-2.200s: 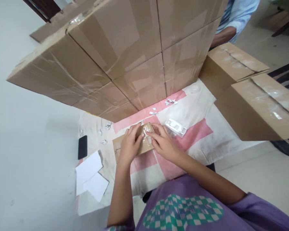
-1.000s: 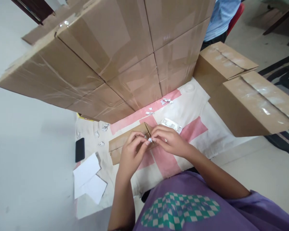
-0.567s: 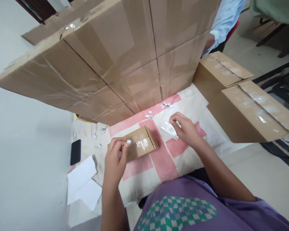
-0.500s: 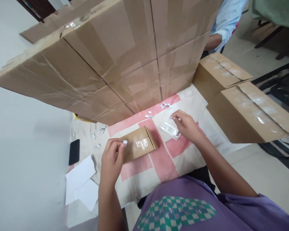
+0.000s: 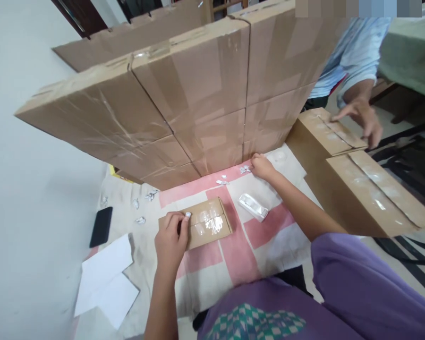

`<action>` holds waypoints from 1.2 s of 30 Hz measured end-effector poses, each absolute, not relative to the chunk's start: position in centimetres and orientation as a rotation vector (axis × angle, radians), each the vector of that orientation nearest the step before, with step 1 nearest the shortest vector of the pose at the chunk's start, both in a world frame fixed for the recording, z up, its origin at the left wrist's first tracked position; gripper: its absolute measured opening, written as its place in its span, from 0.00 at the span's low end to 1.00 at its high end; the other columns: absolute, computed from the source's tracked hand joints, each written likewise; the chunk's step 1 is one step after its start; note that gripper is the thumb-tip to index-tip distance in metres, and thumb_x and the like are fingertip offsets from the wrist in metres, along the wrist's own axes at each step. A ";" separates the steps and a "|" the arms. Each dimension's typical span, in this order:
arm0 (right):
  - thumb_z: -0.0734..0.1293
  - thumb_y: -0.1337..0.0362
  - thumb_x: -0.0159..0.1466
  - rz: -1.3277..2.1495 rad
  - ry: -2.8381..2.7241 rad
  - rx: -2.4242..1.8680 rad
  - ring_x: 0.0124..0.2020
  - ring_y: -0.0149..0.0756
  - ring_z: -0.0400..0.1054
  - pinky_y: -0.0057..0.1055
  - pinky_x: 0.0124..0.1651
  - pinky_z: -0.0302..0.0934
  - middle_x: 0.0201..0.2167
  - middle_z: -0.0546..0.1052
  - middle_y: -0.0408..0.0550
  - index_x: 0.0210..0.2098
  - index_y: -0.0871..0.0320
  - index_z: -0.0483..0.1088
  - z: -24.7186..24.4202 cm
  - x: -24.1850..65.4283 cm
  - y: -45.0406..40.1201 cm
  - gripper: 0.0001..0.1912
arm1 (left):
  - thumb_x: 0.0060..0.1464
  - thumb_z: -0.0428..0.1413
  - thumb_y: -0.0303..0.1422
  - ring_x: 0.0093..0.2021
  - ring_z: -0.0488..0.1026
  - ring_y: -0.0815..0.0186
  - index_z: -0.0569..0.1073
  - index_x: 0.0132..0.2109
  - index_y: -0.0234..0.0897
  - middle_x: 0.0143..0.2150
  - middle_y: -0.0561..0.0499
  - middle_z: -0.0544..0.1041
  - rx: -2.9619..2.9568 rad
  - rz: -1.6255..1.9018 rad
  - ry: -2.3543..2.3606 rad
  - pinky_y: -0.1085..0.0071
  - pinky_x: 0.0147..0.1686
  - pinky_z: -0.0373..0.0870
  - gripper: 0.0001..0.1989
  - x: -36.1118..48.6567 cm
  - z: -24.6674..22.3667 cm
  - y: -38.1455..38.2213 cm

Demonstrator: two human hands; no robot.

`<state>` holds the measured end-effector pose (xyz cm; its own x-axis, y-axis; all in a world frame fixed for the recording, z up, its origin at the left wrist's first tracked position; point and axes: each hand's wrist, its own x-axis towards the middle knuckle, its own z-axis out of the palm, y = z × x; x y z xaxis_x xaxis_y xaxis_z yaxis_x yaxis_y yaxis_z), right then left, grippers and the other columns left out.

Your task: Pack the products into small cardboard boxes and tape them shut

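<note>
My left hand (image 5: 172, 233) pinches a small white square piece (image 5: 188, 215) over the left end of a small taped cardboard box (image 5: 207, 222). The box lies on the pink and white cloth (image 5: 239, 252). My right hand (image 5: 262, 166) reaches to the back of the cloth, beside small silvery scraps (image 5: 245, 169). Its fingers are bunched, and whatever they hold is too small to make out. A white plastic-looking case (image 5: 253, 207) lies to the right of the box, touched by neither hand.
Stacked cartons (image 5: 212, 85) wall off the back. More cartons (image 5: 378, 189) stand at the right, with another person's hand (image 5: 366, 118) over them. A black phone (image 5: 101, 227), white papers (image 5: 108, 278) and crumpled scraps (image 5: 140, 220) lie at the left.
My right hand has moved from above the white case back to the scraps near the carton wall. The other person's hand has come into view over the right cartons. The view has shifted slightly.
</note>
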<state>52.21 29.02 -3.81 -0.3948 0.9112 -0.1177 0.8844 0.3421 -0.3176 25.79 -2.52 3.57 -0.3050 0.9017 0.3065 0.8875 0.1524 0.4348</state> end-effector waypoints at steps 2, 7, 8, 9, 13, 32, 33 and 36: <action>0.65 0.68 0.65 0.491 -2.576 -1.754 0.54 0.48 0.65 0.37 0.57 0.60 0.53 0.74 0.61 0.42 0.64 0.79 -3.8 51.4 29.4 0.11 | 0.69 0.52 0.37 0.40 0.73 0.69 0.70 0.36 0.41 0.41 0.54 0.77 1.842 0.864 2.360 0.74 0.36 0.64 0.10 25.7 3.7 -2.3; 0.66 0.68 0.65 0.437 -2.648 -1.960 0.60 0.50 0.64 0.39 0.58 0.61 0.58 0.73 0.64 0.54 0.63 0.76 -3.2 49.4 29.9 0.18 | 0.68 0.53 0.36 0.40 0.73 0.69 0.71 0.36 0.40 0.41 0.54 0.77 1.845 0.883 2.354 0.74 0.36 0.64 0.10 25.7 3.7 -1.9; 0.66 0.69 0.66 0.428 -2.646 -1.999 0.61 0.51 0.63 0.40 0.59 0.61 0.58 0.72 0.65 0.55 0.62 0.76 -3.1 49.1 29.9 0.19 | 0.68 0.53 0.36 0.39 0.73 0.69 0.71 0.36 0.40 0.41 0.54 0.77 1.842 0.884 2.356 0.74 0.36 0.64 0.10 25.7 3.7 -1.9; 0.66 0.69 0.66 0.419 -2.642 -2.035 0.62 0.51 0.64 0.42 0.59 0.61 0.59 0.72 0.65 0.56 0.62 0.75 -3.0 48.7 30.0 0.20 | 0.68 0.53 0.36 0.39 0.73 0.69 0.71 0.37 0.40 0.41 0.54 0.77 1.840 0.880 2.356 0.74 0.36 0.64 0.10 25.6 3.6 -1.9; 0.67 0.69 0.65 0.390 -2.600 -2.137 0.61 0.54 0.67 0.45 0.57 0.64 0.59 0.71 0.67 0.56 0.61 0.76 -2.7 47.9 29.7 0.19 | 0.68 0.52 0.38 0.39 0.74 0.68 0.72 0.37 0.40 0.41 0.53 0.77 1.833 0.873 2.345 0.74 0.34 0.64 0.11 25.5 3.5 -2.0; 0.58 0.70 0.70 0.439 -2.255 -1.627 0.51 0.46 0.73 0.38 0.54 0.64 0.53 0.78 0.63 0.52 0.63 0.77 -0.7 53.0 24.4 0.18 | 0.70 0.48 0.39 0.38 0.74 0.66 0.72 0.37 0.40 0.41 0.52 0.78 1.837 0.900 2.317 0.72 0.31 0.61 0.14 25.4 3.4 -2.0; 0.58 0.68 0.71 0.447 -2.229 -1.578 0.51 0.45 0.73 0.39 0.54 0.65 0.52 0.78 0.62 0.51 0.63 0.77 0.0 52.9 23.7 0.18 | 0.70 0.48 0.40 0.38 0.74 0.66 0.72 0.37 0.40 0.41 0.52 0.78 1.842 0.914 2.295 0.72 0.32 0.61 0.14 25.4 3.6 -2.1; 0.61 0.64 0.71 0.554 -2.208 -1.343 0.45 0.40 0.74 0.35 0.50 0.67 0.45 0.80 0.55 0.46 0.60 0.79 2.4 52.0 20.5 0.14 | 0.70 0.47 0.38 0.39 0.74 0.65 0.71 0.38 0.40 0.40 0.51 0.78 1.945 0.939 2.200 0.68 0.37 0.62 0.13 25.8 4.6 -2.5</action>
<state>51.97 20.47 2.39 -0.3937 0.8974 0.1994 0.6970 0.4328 -0.5717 25.77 -2.46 4.62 -0.2028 0.9175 0.3423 0.8817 0.0191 0.4713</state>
